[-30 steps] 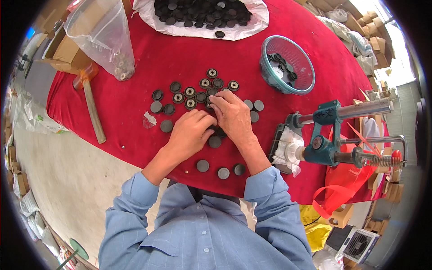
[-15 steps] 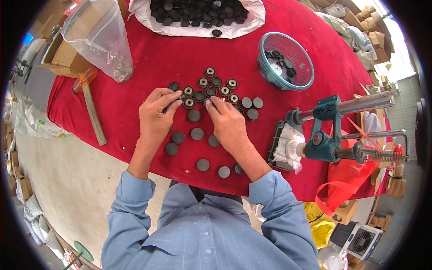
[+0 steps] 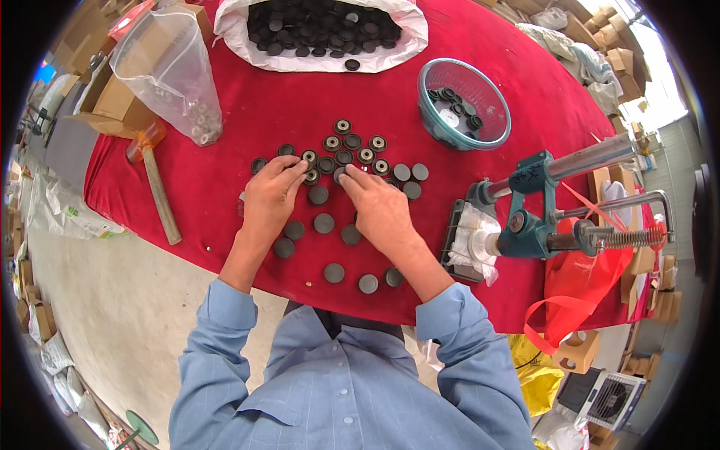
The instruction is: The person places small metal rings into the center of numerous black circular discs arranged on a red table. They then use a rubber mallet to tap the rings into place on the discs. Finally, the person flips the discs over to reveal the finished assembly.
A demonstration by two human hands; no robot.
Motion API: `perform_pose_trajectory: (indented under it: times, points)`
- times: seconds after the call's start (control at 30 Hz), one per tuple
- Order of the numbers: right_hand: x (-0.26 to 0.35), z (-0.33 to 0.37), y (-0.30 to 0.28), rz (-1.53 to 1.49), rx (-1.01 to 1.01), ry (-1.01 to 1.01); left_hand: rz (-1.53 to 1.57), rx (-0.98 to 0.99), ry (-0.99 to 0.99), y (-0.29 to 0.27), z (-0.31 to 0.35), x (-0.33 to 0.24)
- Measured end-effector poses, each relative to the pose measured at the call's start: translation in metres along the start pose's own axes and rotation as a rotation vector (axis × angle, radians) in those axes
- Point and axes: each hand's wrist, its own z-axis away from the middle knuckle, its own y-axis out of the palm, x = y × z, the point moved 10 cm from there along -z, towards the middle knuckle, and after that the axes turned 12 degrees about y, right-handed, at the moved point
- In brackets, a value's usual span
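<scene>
On the red cloth, my left hand (image 3: 268, 196) has its fingertips closed at the edge of a round black cap with a metal ring (image 3: 309, 157) in its middle. Another ringed cap (image 3: 311, 177) lies right beside those fingers. My right hand (image 3: 381, 206) is bent over the group, its fingertips closed on a plain dark cap (image 3: 340, 174). Beyond the hands sit several more ringed caps (image 3: 377, 143) and hollow black caps (image 3: 352, 142). Nearer to me, plain dark discs (image 3: 324, 223) lie scattered. The thumbs are partly hidden.
A white sack (image 3: 322, 66) of black caps lies at the far side. Right of it stands a teal basket (image 3: 501, 139) with caps inside. A green hand press (image 3: 525, 217) takes up the right. At left are a hammer (image 3: 159, 187) and a clear bag (image 3: 169, 82) of small parts.
My left hand has shifted slightly, with its fingers drawn closer together over the ringed cap. A black cap left of it now shows. The whole view has moved a little.
</scene>
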Motion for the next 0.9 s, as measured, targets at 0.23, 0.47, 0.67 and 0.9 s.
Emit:
perform_pose_trajectory:
  times: [0.23,0.47,0.67,0.9]
  points:
    - [-0.025,0.028,-0.043,-0.254,-0.022,0.2,-0.154,0.09,0.21,0.015,0.004,-0.015]
    - [-0.017,0.046,-0.014,-0.13,0.105,0.159,-0.253,0.197,0.282,0.016,0.004,-0.022]
    - [-0.035,0.035,-0.021,-0.433,0.08,0.299,-0.372,0.349,0.368,0.019,0.012,-0.032]
    - [-0.078,-0.021,-0.054,-0.305,-0.264,0.311,-0.299,0.383,0.424,0.025,0.011,-0.034]
